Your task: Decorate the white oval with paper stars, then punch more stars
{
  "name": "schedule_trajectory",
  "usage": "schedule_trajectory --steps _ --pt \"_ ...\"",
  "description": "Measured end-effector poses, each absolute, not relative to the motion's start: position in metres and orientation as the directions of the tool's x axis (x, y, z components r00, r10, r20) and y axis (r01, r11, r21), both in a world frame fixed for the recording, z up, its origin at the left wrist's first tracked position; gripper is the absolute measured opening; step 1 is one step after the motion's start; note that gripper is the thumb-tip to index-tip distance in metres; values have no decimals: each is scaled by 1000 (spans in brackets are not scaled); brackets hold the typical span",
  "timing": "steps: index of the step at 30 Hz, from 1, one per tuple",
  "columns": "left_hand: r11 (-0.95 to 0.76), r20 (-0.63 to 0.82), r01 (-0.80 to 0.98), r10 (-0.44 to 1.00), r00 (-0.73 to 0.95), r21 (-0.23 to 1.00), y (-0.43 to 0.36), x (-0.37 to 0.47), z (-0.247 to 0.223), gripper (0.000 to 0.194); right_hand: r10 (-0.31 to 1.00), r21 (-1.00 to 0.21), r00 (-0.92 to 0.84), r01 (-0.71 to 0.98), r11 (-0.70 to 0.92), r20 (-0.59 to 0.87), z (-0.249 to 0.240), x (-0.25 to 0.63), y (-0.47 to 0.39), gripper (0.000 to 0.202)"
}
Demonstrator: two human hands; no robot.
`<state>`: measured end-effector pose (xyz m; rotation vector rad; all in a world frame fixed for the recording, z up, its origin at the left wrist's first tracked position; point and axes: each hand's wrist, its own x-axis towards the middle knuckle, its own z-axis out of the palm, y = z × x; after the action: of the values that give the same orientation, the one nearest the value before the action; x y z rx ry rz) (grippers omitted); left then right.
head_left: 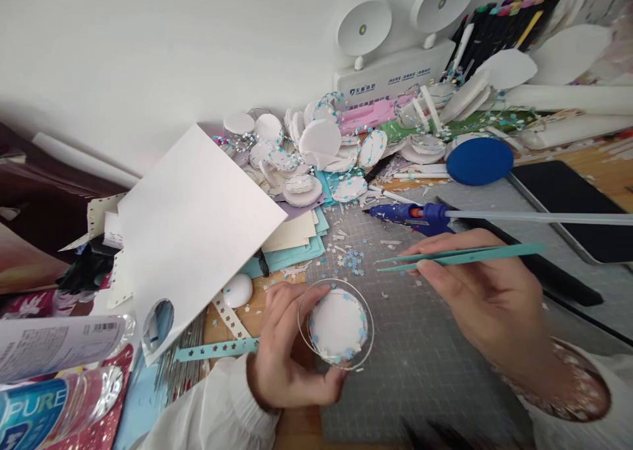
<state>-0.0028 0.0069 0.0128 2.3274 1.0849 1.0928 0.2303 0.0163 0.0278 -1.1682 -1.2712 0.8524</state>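
Observation:
My left hand (289,351) grips a white foam disc (339,325) by its edge, fingers on the far side and thumb on the near side. Small blue and white paper flowers line the disc's rim, and a thin wire ring (372,328) loops around it. In my right hand (489,298) are teal tweezers (475,255), pinched between thumb and fingers. The tweezer tips are a little apart, and I see nothing between them. They point left, above a small pile of loose blue paper flowers (351,260) on the grey cutting mat (420,384).
A blue glue gun (410,214) with a long glue stick lies beyond my right hand, near a dark phone (573,206) and a blue round lid (479,161). Decorated foam discs (319,140) are heaped by the wall. A white board (202,219) and water bottles (59,400) stand left.

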Motion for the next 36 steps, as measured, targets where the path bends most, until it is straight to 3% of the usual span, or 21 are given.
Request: schedule_trajectory --steps 4,9,16,30,36 --pt "-621 435 503 783 445 602 7 -4 11 62 897 -898 156 230 375 414 32 229 16 17" --pt "-605 312 555 786 534 572 8 -3 12 64 926 -885 92 341 317 367 20 231 21 16" --pt "-600 196 610 777 598 517 10 -1 12 69 923 -750 -97 555 360 372 7 233 29 6" --pt "-609 155 619 763 627 496 10 -1 8 75 908 -757 -118 514 403 402 2 229 31 8" --pt "-611 150 615 759 634 498 11 -1 9 75 907 -848 5 358 392 421 9 228 25 16"
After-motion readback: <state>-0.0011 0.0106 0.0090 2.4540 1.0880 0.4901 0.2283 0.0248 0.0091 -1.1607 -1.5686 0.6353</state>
